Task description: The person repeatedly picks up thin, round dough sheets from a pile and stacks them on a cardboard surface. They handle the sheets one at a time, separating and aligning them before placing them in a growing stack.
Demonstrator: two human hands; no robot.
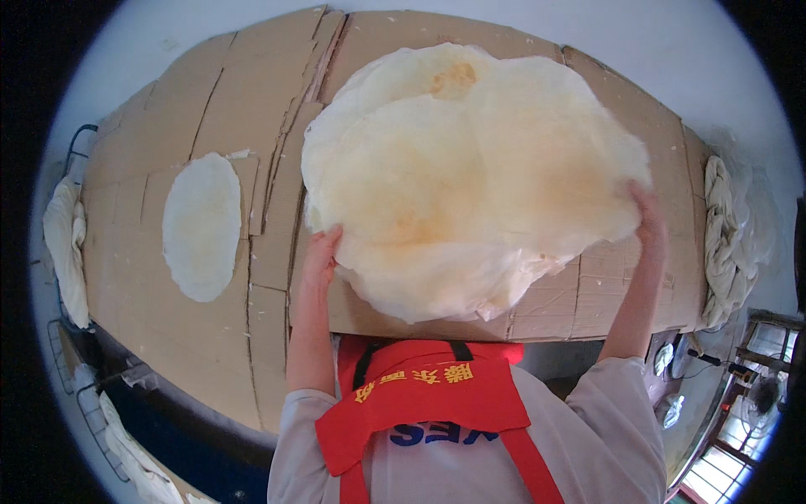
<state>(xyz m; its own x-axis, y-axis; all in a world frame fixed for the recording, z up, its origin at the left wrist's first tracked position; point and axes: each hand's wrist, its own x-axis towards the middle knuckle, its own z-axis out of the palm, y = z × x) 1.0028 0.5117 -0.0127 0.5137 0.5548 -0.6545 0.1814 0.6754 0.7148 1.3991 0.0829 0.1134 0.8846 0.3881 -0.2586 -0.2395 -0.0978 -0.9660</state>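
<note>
A broad, thin, pale flatbread point(520, 151) with light brown patches lies in front of me, on top of other sheets whose uneven edges show below it. My left hand point(321, 252) pinches the near left edge of the flatbread. At the right edge my right hand point(648, 214), a little smeared by motion, grips the rim with its fingers partly hidden. Folded sheets point(478, 294) bulge along the near edge, close to my apron. Off to the left, a smaller oval flatbread point(201, 227) lies flat by itself, apart from both hands.
Overlapping cardboard sheets point(227, 109) with seams and cut edges cover the work surface. Bundled cream cloth point(67, 244) hangs at the left end, and more twisted cloth point(724, 244) lies at the right end beside clear plastic. A wire rack point(67, 361) stands at the lower left.
</note>
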